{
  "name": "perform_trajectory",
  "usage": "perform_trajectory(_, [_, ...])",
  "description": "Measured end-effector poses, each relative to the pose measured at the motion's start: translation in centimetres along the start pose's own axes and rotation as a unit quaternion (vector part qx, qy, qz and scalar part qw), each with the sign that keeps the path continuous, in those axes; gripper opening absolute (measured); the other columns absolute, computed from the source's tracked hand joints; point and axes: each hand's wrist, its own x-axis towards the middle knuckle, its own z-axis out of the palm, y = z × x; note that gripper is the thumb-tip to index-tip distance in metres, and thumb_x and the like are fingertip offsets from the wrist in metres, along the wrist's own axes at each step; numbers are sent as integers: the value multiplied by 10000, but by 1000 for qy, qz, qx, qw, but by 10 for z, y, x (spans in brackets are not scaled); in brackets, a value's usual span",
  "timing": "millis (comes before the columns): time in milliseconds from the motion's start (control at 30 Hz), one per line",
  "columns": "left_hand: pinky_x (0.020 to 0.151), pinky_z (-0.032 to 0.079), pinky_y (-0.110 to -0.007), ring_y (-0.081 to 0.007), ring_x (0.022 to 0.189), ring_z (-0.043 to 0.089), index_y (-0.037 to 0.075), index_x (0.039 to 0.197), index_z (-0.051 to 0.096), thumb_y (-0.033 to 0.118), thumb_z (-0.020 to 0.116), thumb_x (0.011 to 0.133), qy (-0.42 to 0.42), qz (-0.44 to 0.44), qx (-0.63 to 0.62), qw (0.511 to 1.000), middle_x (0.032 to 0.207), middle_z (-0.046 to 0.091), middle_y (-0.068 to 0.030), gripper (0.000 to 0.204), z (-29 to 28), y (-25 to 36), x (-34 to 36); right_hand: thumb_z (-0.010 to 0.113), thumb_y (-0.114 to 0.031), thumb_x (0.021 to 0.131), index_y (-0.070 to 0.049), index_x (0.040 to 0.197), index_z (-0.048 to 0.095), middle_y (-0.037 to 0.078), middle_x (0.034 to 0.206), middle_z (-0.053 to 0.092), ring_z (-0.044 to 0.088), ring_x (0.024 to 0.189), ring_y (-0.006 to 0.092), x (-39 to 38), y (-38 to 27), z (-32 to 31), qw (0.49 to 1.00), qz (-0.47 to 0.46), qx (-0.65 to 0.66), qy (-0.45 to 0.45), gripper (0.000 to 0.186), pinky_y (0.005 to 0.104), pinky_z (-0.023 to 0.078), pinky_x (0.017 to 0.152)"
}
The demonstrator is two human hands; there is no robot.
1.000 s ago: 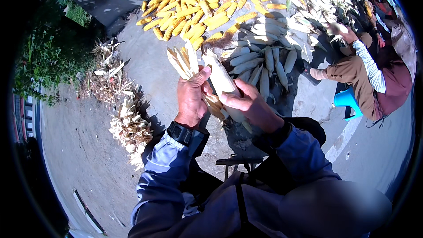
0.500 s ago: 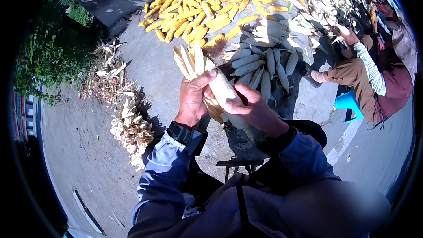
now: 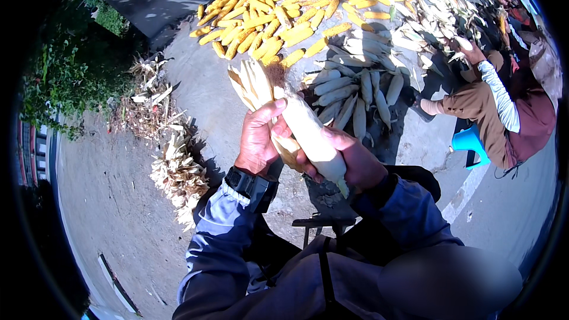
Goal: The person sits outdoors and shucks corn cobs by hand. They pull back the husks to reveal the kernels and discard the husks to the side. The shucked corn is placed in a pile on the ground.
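Observation:
A pale ear of corn [image 3: 309, 133], still wrapped in inner husk, slants across the space between my hands. Dark brown silk [image 3: 275, 77] sticks out at its far end, and its stem end points toward me. My left hand [image 3: 259, 135] is closed round loose outer husk leaves [image 3: 252, 86] that fan out beyond the thumb, beside the ear; the thumb tip rests near the ear's upper part. Closed round the lower part of the ear is my right hand [image 3: 358, 160], thumb on top, some fingers hidden underneath.
Bare yellow cobs [image 3: 267, 15] spread across the ground ahead. Pale husked ears [image 3: 355, 92] lie in a heap at front right. Dry husks [image 3: 178, 181] are piled at left, near green plants [image 3: 65, 77]. Another person [image 3: 510, 101] sits at right by a blue stool [image 3: 470, 143].
My right hand has slid down toward the ear's stem end and turned. More of the pale ear and its silk now shows, and the outer leaves stand farther apart from it.

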Motion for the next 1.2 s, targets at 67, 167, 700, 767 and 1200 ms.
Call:
perform_trajectory(67, [516, 459, -255, -79, 503, 471, -21, 1142, 629, 159, 720, 942, 56, 50, 40, 996, 622, 519, 25, 284, 5, 0, -1, 496, -351, 1090, -31, 1288, 566, 135, 1011, 723, 717, 761, 200, 2, 0, 0, 1000, -7, -20, 16, 382, 332, 587, 639])
perform_trajectory(167, [483, 434, -236, -68, 500, 464, 26, 1097, 624, 129, 720, 978, 102, 101, 87, 986, 734, 579, 11, 186, 8, 1, -3, 559, -337, 1066, -34, 1275, 575, 121, 990, 717, 711, 748, 186, 3, 1, 2, 996, -8, -59, 59, 368, 323, 581, 627])
perform_trajectory(700, [464, 480, -229, -91, 505, 522, 34, 1026, 633, 276, 697, 1012, 145, 91, 100, 980, 810, 681, -83, 250, -22, 27, 8, 678, -303, 988, 11, 1298, 572, 64, 988, 647, 641, 840, 128, -1, 8, 1, 966, 14, -251, 67, 454, 285, 518, 751])
perform_trajectory(767, [486, 480, -240, -87, 514, 513, 51, 1059, 620, 291, 690, 1017, 136, 72, 94, 984, 816, 662, -68, 253, -23, 29, 11, 704, -290, 973, 4, 1247, 588, 52, 972, 645, 628, 832, 115, -1, 11, -4, 963, -1, -257, 85, 418, 276, 508, 745])
perform_trajectory(1200, [479, 504, -242, -101, 539, 608, 21, 1004, 710, 171, 810, 913, 125, 61, 209, 968, 808, 715, -50, 202, -34, 34, 23, 785, -310, 928, 10, 1068, 612, 18, 862, 633, 572, 786, 78, -1, 19, -20, 907, -75, -402, 105, 390, 278, 492, 694])
